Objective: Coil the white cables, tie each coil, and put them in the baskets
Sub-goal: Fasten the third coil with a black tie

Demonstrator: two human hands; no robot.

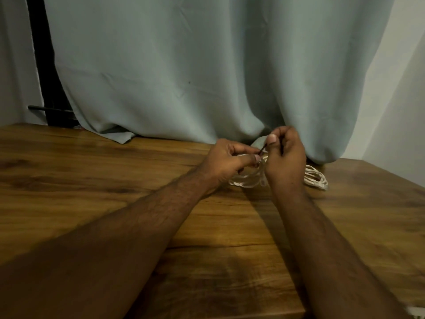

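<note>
A coiled white cable (pixel 246 180) lies on the wooden table (pixel 115 180) near its far edge, partly hidden under both hands. My left hand (pixel 226 161) holds the coil, thumb and fingers curled over it. My right hand (pixel 285 155) pinches a thin dark tie (pixel 263 148) between thumb and forefinger, just above the coil. The tie runs down to my left thumb. A second bundle of white cable (pixel 316 178) shows on the table to the right of my right hand. No basket is in view.
A grey-green curtain (pixel 207 77) hangs behind the table and touches its far edge. A dark frame (pixel 46 88) stands at the back left. A pale wall (pixel 402 100) is at the right. A small white object (pixel 417 311) peeks in at the bottom right corner.
</note>
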